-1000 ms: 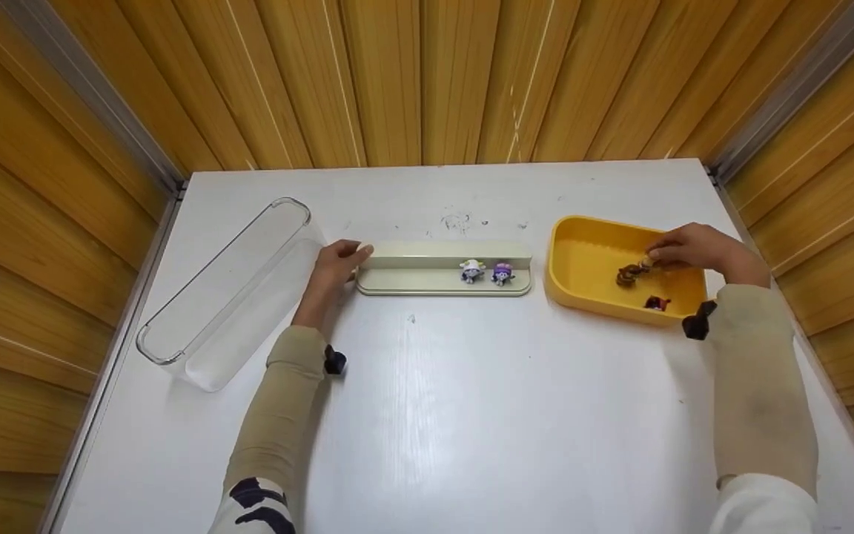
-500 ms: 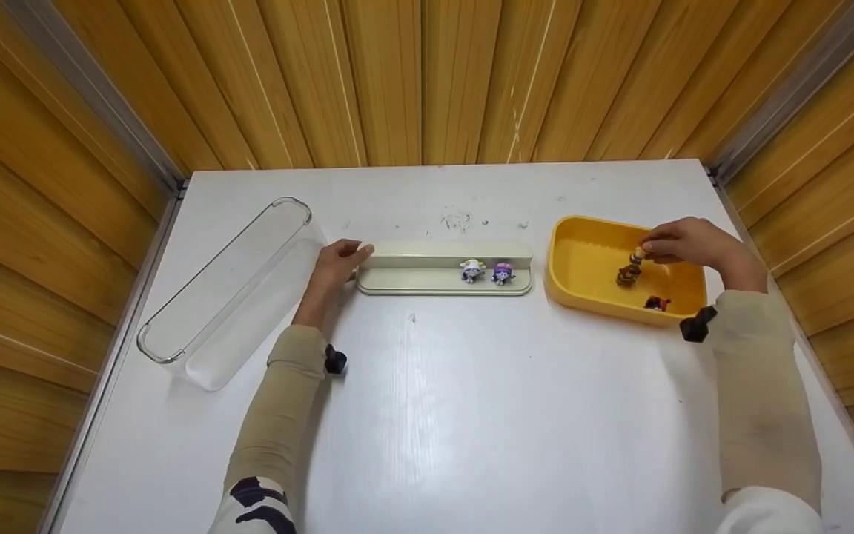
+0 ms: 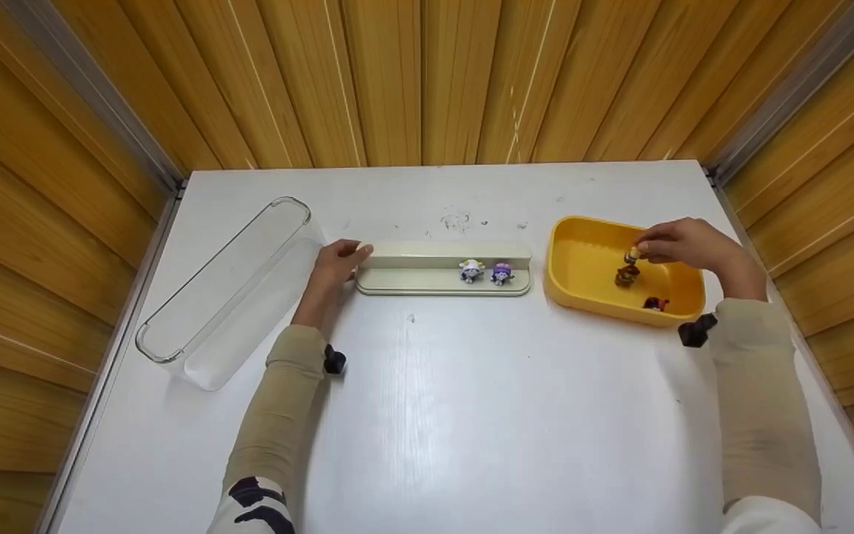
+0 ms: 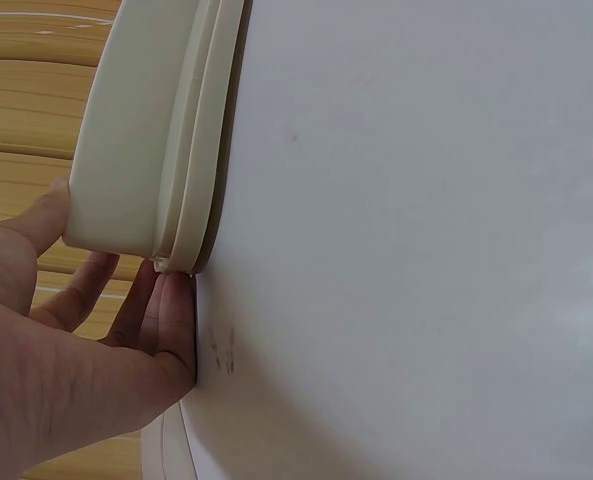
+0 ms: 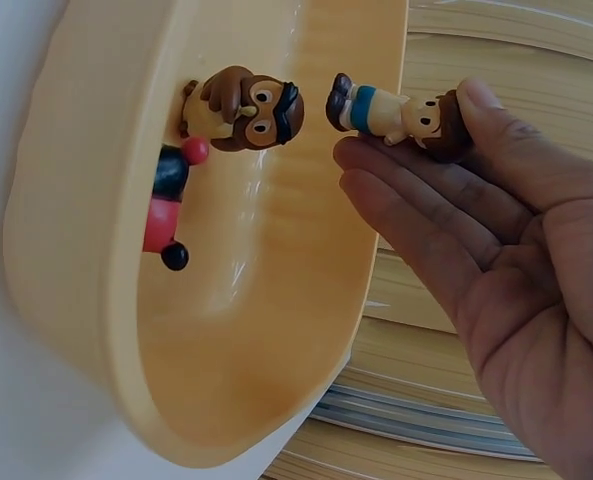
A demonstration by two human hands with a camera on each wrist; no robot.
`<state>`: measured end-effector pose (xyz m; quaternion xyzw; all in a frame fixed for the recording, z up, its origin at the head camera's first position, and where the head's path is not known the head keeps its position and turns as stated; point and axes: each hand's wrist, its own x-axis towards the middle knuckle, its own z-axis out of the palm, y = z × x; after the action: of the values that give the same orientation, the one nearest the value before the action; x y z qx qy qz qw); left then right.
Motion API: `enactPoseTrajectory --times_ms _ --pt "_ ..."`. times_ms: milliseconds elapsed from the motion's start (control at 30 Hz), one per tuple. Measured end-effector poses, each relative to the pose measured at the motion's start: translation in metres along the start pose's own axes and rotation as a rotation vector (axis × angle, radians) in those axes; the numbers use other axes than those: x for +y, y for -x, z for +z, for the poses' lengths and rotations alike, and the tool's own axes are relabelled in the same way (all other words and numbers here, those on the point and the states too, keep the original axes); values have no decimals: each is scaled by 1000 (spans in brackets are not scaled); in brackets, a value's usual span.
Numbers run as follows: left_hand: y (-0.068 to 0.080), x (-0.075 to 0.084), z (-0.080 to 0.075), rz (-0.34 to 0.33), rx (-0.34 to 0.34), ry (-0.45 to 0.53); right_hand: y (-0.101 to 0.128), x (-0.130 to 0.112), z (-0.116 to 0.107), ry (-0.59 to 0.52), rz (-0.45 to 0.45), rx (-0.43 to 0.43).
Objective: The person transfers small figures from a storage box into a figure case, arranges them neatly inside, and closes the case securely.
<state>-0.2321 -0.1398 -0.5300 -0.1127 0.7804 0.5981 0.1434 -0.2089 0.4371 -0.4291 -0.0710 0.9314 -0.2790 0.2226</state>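
Note:
My left hand [image 3: 339, 267] holds the left end of a long cream case [image 3: 405, 282], thumb on its back part and fingers at the end. In the left wrist view, the thumb and curled fingers grip the case's corner [image 4: 116, 215]. Two small figurines stand in the case's right half, one white-topped [image 3: 471, 271] and one purple [image 3: 502, 274]. My right hand [image 3: 690, 243] pinches a boy figurine [image 5: 381, 112] by its brown-haired head over a yellow bin [image 3: 575, 248]. Inside the bin are an owl figurine [image 5: 248, 108] and a red-and-black figurine [image 5: 168, 210], partly hidden by the rim.
A long clear plastic container [image 3: 230, 297] lies at an angle on the left of the white table [image 3: 427, 415]. Wood-patterned walls [image 3: 457, 81] enclose the back and sides. Dark marks dot the tabletop behind the cream case.
My right hand has shifted slightly left within the bin area, and the boy figurine it pinches now shows more clearly beside the owl. My left hand and the case have stayed in place.

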Motion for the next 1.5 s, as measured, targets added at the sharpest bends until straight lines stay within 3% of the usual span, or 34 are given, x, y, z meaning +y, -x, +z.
enactPoseTrajectory --times_ms 433,1033,1500 --pt "-3 0 0 -29 0 0 -1 -13 3 18 -29 2" --pt "-1 0 2 12 4 -10 -4 -39 12 51 -74 15" --pt "-2 -2 0 4 3 -26 -7 -68 20 108 -133 36"
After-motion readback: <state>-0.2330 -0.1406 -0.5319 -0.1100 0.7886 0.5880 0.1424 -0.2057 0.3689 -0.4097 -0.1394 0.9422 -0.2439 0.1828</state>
